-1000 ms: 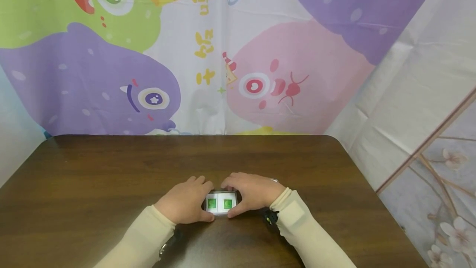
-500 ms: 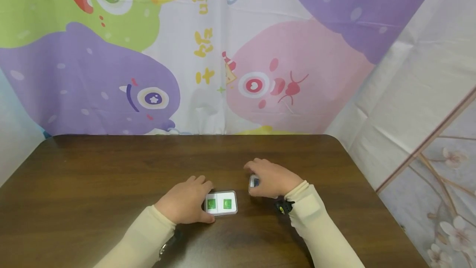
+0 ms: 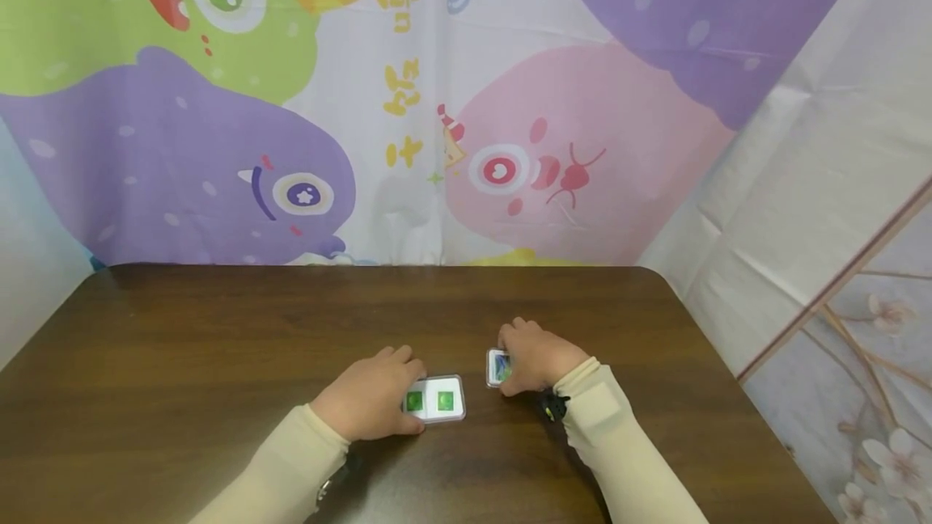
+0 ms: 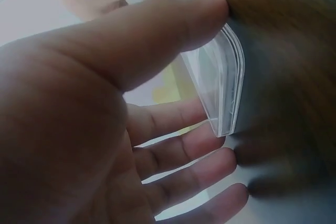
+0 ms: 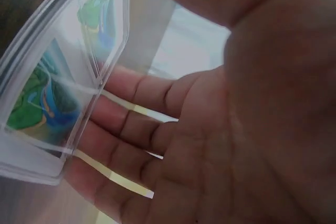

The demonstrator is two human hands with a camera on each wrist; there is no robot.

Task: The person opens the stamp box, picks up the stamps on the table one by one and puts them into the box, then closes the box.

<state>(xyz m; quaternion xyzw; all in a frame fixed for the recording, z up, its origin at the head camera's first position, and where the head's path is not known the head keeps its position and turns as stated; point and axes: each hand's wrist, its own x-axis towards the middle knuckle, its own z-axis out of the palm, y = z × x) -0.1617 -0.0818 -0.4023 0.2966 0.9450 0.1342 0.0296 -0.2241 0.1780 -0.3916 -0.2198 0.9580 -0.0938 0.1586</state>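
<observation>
A flat clear plastic case [image 3: 455, 386], with two green squares on a white ground, lies on the wooden table in front of me. My left hand [image 3: 367, 399] holds its left end, thumb on the near edge and fingers on the far edge. In the left wrist view the clear case [image 4: 223, 82] shows its layered rim between thumb and fingers. To the right, my right hand [image 3: 539, 357] grips a second clear case [image 3: 498, 368], which it mostly covers. The right wrist view shows blue-and-green pictures inside that second case [image 5: 52, 98]. A small gap separates the two cases.
The dark brown wooden table [image 3: 240, 330] extends around both hands. Behind it hangs a cloth [image 3: 400, 209] printed with cartoon monsters. A pale curtain-like sheet [image 3: 772, 209] and a flower-patterned panel [image 3: 874, 346] stand along the right side.
My right hand has left the green-square case, moved right and taken hold of the second case, then shifted slightly to show more of its left end. My left hand has stayed almost still.
</observation>
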